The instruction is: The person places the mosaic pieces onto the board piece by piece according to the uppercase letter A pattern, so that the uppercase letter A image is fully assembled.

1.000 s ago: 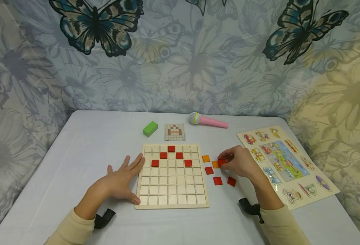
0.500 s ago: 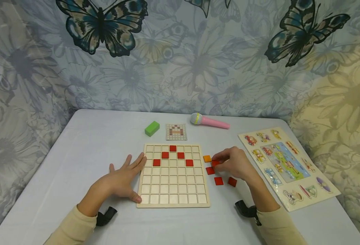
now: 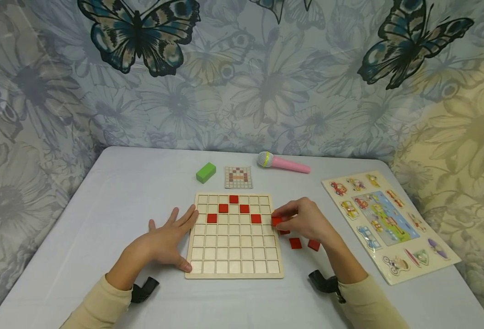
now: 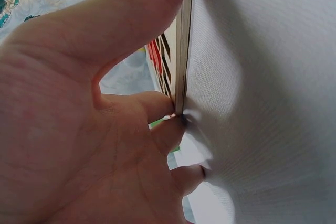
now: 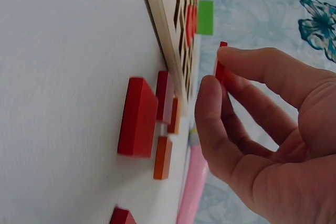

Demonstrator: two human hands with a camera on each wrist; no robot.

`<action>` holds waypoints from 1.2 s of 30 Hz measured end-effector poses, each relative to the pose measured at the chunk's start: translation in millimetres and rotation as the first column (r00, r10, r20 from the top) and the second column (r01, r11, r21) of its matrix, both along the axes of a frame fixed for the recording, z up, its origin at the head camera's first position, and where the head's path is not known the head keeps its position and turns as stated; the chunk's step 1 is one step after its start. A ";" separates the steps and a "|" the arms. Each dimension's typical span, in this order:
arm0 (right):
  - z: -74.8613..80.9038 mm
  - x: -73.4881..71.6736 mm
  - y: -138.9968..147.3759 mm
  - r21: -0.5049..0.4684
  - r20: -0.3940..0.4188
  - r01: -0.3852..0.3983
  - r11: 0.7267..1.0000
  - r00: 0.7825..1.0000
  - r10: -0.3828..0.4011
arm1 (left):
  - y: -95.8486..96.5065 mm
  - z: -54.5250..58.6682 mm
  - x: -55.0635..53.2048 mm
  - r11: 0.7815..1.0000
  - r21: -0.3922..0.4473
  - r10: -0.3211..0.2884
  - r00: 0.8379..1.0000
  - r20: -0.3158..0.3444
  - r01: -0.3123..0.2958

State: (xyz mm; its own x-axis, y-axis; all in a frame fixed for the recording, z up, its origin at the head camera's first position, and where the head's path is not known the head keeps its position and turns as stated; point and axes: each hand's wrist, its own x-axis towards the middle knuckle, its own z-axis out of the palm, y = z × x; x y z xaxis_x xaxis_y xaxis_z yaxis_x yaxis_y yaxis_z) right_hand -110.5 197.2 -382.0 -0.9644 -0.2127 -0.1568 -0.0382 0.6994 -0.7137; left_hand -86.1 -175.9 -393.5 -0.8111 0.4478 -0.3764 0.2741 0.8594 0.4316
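A wooden grid board (image 3: 235, 253) lies mid-table, with several red tiles (image 3: 244, 209) set in its upper cells in a peaked shape. My left hand (image 3: 163, 242) is spread along the board's left edge. Its thumb and fingertips touch the frame (image 4: 181, 51) in the left wrist view. Thumb and fingers of my right hand (image 3: 307, 224) pinch a red tile (image 5: 221, 66), held at the board's right edge. Loose red tiles (image 5: 139, 116) lie on the table below that hand, and two orange tiles (image 5: 163, 158) beside them are hidden by it in the head view.
Behind the board lie a green block (image 3: 206, 172), a small pattern card (image 3: 238, 177) and a pink toy microphone (image 3: 289, 164). A picture puzzle board (image 3: 390, 224) lies on the right side of the table. Patterned cloth (image 3: 262, 91) hangs at the back.
My right hand has moved left with the red tile, from over the loose tiles to the board's right edge. The left hand has stayed at the board's left edge.
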 end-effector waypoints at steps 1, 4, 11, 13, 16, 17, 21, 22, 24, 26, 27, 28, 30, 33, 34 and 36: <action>0.0 -0.2 -1.5 -0.003 -0.005 -0.004 1.000 1.000 0.004 | 0.3 0.0 -0.2 1.000 0.000 0.000 1.000 -0.001 0.000; 0.4 -0.6 -6.5 -0.008 -0.009 -0.015 1.000 1.000 0.015 | 0.7 -0.3 -0.7 1.000 -0.007 0.000 1.000 -0.002 0.000; 0.1 -0.9 -18.0 -0.021 0.013 -0.015 1.000 1.000 0.015 | 0.8 -0.6 -1.2 1.000 -0.005 0.003 1.000 -0.001 -0.003; 0.0 -0.7 -20.9 -0.038 0.025 -0.018 0.999 0.999 0.019 | 0.8 -0.8 -1.2 1.000 -0.005 0.003 1.000 -0.001 -0.003; -1.0 -1.2 -25.4 -0.061 0.050 -0.024 0.998 0.998 0.027 | 0.9 -1.4 -1.5 1.000 -0.009 0.002 1.000 -0.003 -0.002; -1.5 -1.7 -26.9 -0.064 0.057 -0.027 0.998 0.998 0.030 | 1.0 -1.4 -1.5 1.000 -0.010 0.002 1.000 -0.003 -0.002; -3.3 -3.0 -32.4 -0.060 0.072 -0.035 0.998 0.997 0.040 | 1.2 -1.4 -1.3 1.000 -0.009 0.003 1.000 -0.003 -0.003; -3.8 -3.3 -33.6 -0.057 0.072 -0.034 0.998 0.997 0.038 | 1.1 -1.4 -1.2 1.000 -0.008 0.003 1.000 -0.002 -0.003; -4.5 -3.4 -36.0 -0.049 0.069 -0.036 0.998 0.997 0.039 | 0.9 -1.4 -0.9 1.000 -0.007 0.001 1.000 0.000 -0.001; -5.3 -3.2 -37.9 -0.039 0.063 -0.038 0.999 0.997 0.040 | 0.8 -1.4 -1.1 1.000 -0.007 0.000 1.000 0.000 0.000; -5.5 -3.0 -38.8 -0.030 0.062 -0.038 0.999 0.997 0.040 | 0.7 -1.5 -1.2 1.000 -0.009 -0.001 1.000 0.001 0.001; -5.7 -2.9 -39.5 -0.025 0.061 -0.038 0.999 0.997 0.039 | 0.6 -1.5 -1.2 1.000 -0.010 -0.001 1.000 0.001 0.001; -6.0 -2.4 -40.9 -0.013 0.060 -0.038 0.999 0.997 0.038 | 0.5 -1.8 -1.5 1.000 -0.012 0.000 1.000 0.002 0.000; -7.1 -2.1 -41.6 0.003 0.058 -0.029 1.000 0.998 0.029 | 0.7 -2.9 -2.0 1.000 -0.018 0.002 1.000 0.008 -0.002; -7.6 -2.0 -42.1 0.004 0.055 -0.027 1.000 0.998 0.027 | 0.9 -2.8 -2.1 1.000 -0.018 0.001 1.000 0.009 -0.001; -8.5 -1.9 -43.2 0.010 0.047 -0.028 1.000 0.999 0.027 | 1.0 -2.8 -2.4 1.000 -0.018 0.001 1.000 0.010 0.000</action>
State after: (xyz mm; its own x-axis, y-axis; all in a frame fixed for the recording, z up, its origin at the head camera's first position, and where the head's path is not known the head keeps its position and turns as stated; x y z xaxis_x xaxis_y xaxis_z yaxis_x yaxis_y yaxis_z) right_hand -112.4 154.0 -390.5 -0.9499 -0.2370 -0.2038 -0.0242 0.7059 -0.7079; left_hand -88.5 -174.9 -396.3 -0.8074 0.4405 -0.3925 0.2693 0.8671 0.4191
